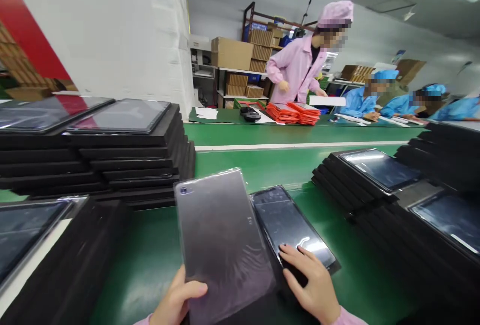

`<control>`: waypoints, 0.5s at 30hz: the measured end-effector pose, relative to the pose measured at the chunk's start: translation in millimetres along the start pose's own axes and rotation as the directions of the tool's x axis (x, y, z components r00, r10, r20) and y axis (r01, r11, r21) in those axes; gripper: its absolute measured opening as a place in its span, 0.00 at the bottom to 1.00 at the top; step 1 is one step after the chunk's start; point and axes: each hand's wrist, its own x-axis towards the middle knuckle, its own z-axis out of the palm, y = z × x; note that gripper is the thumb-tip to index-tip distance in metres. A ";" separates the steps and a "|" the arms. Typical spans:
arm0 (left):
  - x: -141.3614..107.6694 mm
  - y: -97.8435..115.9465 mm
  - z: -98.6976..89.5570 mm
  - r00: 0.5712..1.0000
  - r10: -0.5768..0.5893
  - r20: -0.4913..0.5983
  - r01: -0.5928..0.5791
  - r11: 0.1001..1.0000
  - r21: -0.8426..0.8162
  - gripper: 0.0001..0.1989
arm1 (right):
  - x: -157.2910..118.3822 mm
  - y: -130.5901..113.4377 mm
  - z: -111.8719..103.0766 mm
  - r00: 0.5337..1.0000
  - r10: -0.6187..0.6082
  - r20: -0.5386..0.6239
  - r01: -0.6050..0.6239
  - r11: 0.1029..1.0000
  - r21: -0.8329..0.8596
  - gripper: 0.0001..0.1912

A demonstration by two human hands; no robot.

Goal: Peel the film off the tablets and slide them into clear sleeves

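A grey tablet [223, 245] in a clear plastic sleeve is held up at the centre, its back with the camera lens facing me. My left hand [179, 297] grips its lower left edge, thumb across the back. Just right of it, a second tablet [290, 222] lies screen up on the green surface. My right hand [313, 282] rests at that tablet's lower left edge, fingers spread, the fingertips touching it.
Stacked black foam trays [131, 165] bearing tablets rise at the left, with more black trays [352, 190] at the right. Across the green table [255, 135] stand orange-red packets [292, 113]. A person in pink [300, 65] stands behind them; people in blue sit farther right.
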 end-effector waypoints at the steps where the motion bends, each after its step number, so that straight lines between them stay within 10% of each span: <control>1: 0.7 0.8 0.8 0.998 -0.020 0.062 0.019 1.000 0.025 0.21 | 11.1 0.1 -2.6 0.995 0.100 0.000 -0.100 0.994 0.039 0.12; 8: 20.2 -6.9 -1.3 0.938 -0.057 0.341 0.017 0.993 0.119 0.25 | 109.7 -38.0 -18.0 0.886 0.445 0.129 -0.452 0.773 0.445 0.18; 15: 31.5 -16.4 -7.3 0.976 -0.005 0.218 0.007 1.000 -0.008 0.27 | 129.0 -70.8 -1.9 0.878 0.475 0.048 -0.459 0.810 0.365 0.16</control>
